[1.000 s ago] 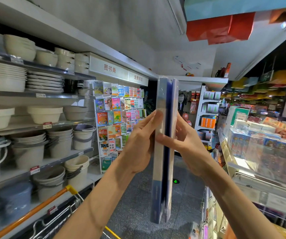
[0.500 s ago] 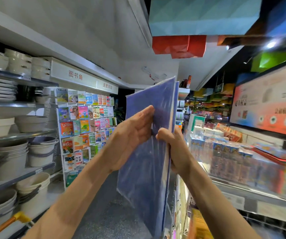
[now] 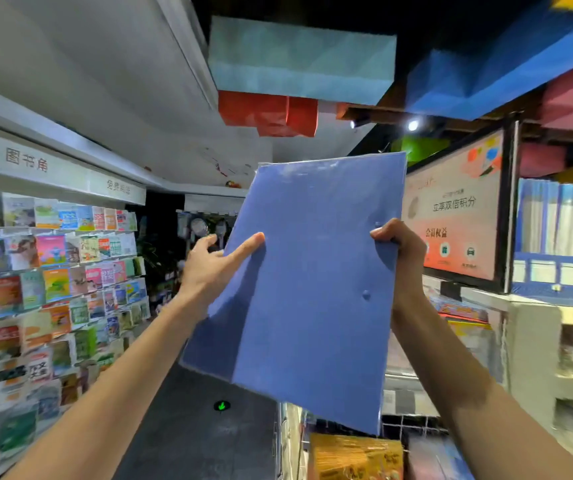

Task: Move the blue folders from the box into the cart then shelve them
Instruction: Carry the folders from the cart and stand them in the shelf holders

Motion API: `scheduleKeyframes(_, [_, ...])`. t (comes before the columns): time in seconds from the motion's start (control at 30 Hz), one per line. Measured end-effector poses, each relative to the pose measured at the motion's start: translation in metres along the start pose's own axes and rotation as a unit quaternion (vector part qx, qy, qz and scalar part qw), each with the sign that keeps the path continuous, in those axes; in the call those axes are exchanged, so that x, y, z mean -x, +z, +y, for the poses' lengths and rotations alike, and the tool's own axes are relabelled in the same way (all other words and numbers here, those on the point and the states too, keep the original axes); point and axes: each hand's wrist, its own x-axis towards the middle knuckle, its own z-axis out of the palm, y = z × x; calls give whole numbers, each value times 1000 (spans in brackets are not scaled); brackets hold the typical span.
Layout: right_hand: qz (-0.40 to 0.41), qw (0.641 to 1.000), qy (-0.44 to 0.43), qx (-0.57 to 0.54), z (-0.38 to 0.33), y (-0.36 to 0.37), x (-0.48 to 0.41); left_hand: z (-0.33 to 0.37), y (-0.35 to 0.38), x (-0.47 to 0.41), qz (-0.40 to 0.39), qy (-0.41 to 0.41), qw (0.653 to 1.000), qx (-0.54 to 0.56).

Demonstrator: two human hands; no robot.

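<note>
- Shop aisle (image 3: 188, 427) fills the view, which has swung up and to the right within the last second; the cart has dropped out of sight.
- Book rack (image 3: 56, 289) now sits at the far left, and a shelf (image 3: 562, 233) of upright blue and white spines, blurred, has come in at the upper right.
- Blue folder (image 3: 306, 289), edge-on a second ago, is now turned face-on and raised in mid-air between both hands, near that shelf but apart from it; I judge shelving is under way.
- Right hand (image 3: 402, 247) grips its right edge, thumb over the front.
- Left hand (image 3: 209, 268) steadies the left edge with straight fingers, one lying on the face.
</note>
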Motion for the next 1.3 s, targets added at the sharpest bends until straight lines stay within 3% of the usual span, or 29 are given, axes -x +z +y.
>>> scheduleKeyframes(0.1, [51, 998, -39, 27, -25, -17, 2, 12, 24, -6, -130, -13, 989, 62])
scheduleKeyframes(0.27, [75, 990, -13, 120, -73, -53, 23, 31, 87, 1, -122, 41, 979, 158])
scheduleKeyframes(0.4, [121, 952, -35, 278, -119, -93, 46, 44, 147, 19, -149, 57, 957, 241])
scheduleKeyframes(0.5, [173, 925, -15, 338, -150, -119, 67, 54, 193, 36, -172, 75, 945, 267])
scheduleKeyframes(0.77, [343, 849, -104, 387, -234, -178, 107, 96, 314, 85, -215, 93, 935, 266])
scheduleKeyframes(1.0, [390, 796, -189, 422, -313, -249, 129, 144, 434, 125, -263, 199, 921, 209])
scheduleKeyframes(1.13, [417, 739, -249, 466, -378, -304, 132, 183, 525, 166, -298, 236, 912, 155])
scheduleKeyframes(1.3, [427, 657, -313, 536, -418, -340, 118, 212, 597, 191, -345, 215, 891, 204])
